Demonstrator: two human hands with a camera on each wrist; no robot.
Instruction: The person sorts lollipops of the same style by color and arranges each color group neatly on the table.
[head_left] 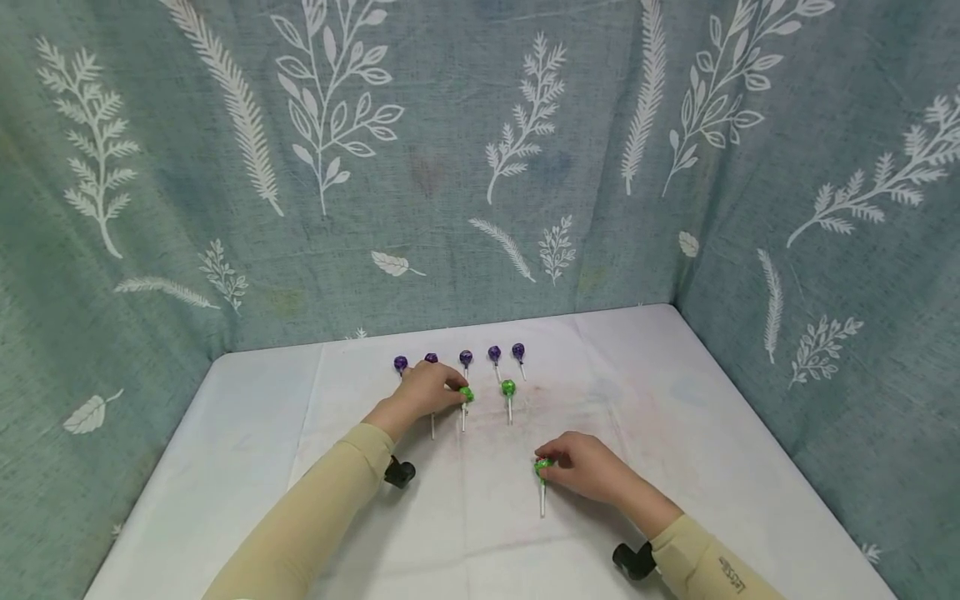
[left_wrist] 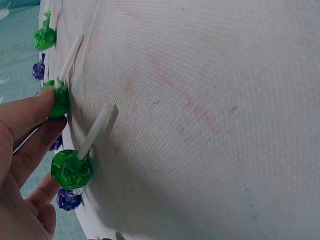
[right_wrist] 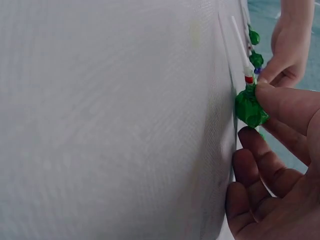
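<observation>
My left hand [head_left: 427,390] pinches a green-wrapped lollipop [head_left: 466,395] between thumb and fingertips, its white stick pointing toward me. Below that hand, in the left wrist view, lies another green lollipop [left_wrist: 71,169]; from the head only its stick [head_left: 432,427] shows. Further right, a green lollipop [head_left: 508,388] lies untouched. Nearer to me, my right hand [head_left: 588,468] holds one more green lollipop [right_wrist: 251,107] by thumb and fingers at its wrapped head. Behind the green ones runs a row of several purple lollipops [head_left: 494,353], partly covered by my left hand.
A white cloth [head_left: 555,550] with faint stains covers the table. Blue-green curtains [head_left: 450,167] with white leaf prints stand behind it and on both sides. Small black devices [head_left: 633,562] sit at both wrists, below the beige sleeves [head_left: 322,500].
</observation>
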